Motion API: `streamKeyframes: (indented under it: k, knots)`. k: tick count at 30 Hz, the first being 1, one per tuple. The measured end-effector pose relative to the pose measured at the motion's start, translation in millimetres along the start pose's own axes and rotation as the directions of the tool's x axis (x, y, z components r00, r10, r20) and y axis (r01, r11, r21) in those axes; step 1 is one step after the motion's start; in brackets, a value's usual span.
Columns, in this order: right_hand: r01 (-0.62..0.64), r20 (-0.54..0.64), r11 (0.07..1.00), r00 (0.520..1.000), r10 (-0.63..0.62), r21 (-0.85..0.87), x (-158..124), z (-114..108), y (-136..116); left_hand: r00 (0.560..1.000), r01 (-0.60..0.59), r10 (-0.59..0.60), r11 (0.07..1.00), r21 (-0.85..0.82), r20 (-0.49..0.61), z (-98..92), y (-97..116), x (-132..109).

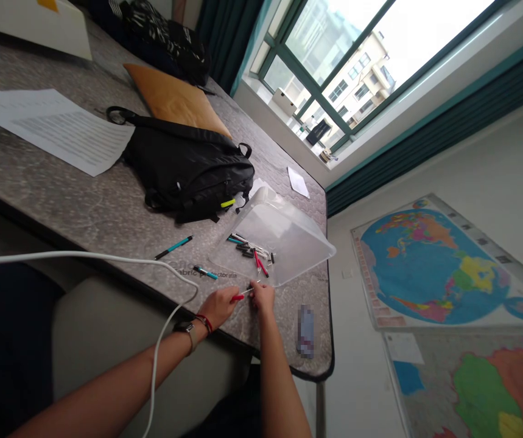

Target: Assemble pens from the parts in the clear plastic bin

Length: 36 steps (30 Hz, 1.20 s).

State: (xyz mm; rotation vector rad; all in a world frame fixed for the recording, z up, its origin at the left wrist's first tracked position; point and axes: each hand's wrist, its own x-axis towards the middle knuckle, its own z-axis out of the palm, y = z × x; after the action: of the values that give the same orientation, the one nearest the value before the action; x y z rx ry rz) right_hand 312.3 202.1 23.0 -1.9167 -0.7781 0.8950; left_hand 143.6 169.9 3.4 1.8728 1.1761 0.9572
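Note:
My left hand (219,305), with a watch and a red band at the wrist, is closed on a red pen part (237,297). From it a thin pale stick, like a refill, reaches toward my right hand (262,297). My right fingers are pinched together around a small dark piece whose kind I cannot make out. Just beyond my hands lies a clear plastic bin (288,234), tipped on its side with its opening toward me. Black, white, red and teal pen parts (245,248) are heaped in it. A short teal and black pen part (205,272) sits left of the bin.
Farther left lies a teal and black pen (173,247). A black backpack (192,170), a brown envelope (183,100) and a printed sheet (55,128) lie on the mattress (106,213). A white cable (154,365) crosses my left forearm. A blurred greyish object (305,331) lies near the right edge.

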Motion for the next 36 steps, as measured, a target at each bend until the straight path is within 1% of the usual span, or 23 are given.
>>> streamKeyframes:
  k: [2, 3, 5, 7, 9, 10, 14, 20, 25, 30, 33, 36]
  knots:
    - [-0.093, 0.031, 0.993, 0.995, 0.091, 0.069, -7, -3, 4, 1.000, 0.003, -0.003, 1.000, 0.007, 0.000, 0.3, 0, 0]
    - [-0.110, 0.054, 0.984, 0.993, 0.103, 0.143, -12, -6, 7, 1.000, 0.004, -0.004, 1.000, 0.011, 0.001, 0.3, 0, 0]
    - [-0.083, 0.104, 0.931, 0.993, 0.049, 0.356, -24, -13, 13, 1.000, 0.000, -0.001, 1.000, 0.017, 0.005, 0.1, 1, 0]
    - [-0.086, 0.146, 0.840, 0.989, 0.008, 0.535, -34, -19, 17, 1.000, -0.011, 0.010, 1.000, 0.022, 0.008, -0.2, 1, 0]
    - [-0.101, 0.158, 0.766, 0.988, -0.001, 0.635, -40, -22, 20, 1.000, -0.021, 0.021, 0.999, 0.024, 0.007, -0.6, 2, 0]
    - [-0.099, 0.153, 0.749, 0.988, -0.004, 0.655, -42, -22, 20, 1.000, -0.027, 0.027, 0.999, 0.026, 0.008, -0.7, 2, -1]
    - [-0.055, 0.128, 0.755, 0.991, -0.038, 0.653, -41, -19, 23, 0.999, -0.038, 0.037, 0.998, 0.050, 0.028, -0.6, 2, -2]
    - [-0.024, 0.138, 0.776, 0.987, -0.082, 0.631, -42, -18, 24, 0.998, -0.041, 0.038, 0.997, 0.066, 0.048, -0.3, 3, -3]
    - [0.036, 0.117, 0.823, 0.985, -0.124, 0.567, -44, -16, 24, 0.997, -0.038, 0.033, 0.997, 0.065, 0.066, -0.5, 3, -3]
    - [0.025, 0.129, 0.834, 0.985, -0.115, 0.551, -45, -12, 22, 0.995, -0.064, 0.055, 0.992, 0.109, 0.086, -0.5, 3, -4]
    - [0.013, 0.138, 0.830, 0.984, -0.109, 0.557, -45, -11, 21, 0.994, -0.063, 0.054, 0.993, 0.099, 0.091, -0.7, 4, -3]
    - [0.008, 0.121, 0.832, 0.989, -0.090, 0.555, -46, -11, 21, 0.995, -0.051, 0.043, 0.995, 0.089, 0.089, -1.2, 5, -3]
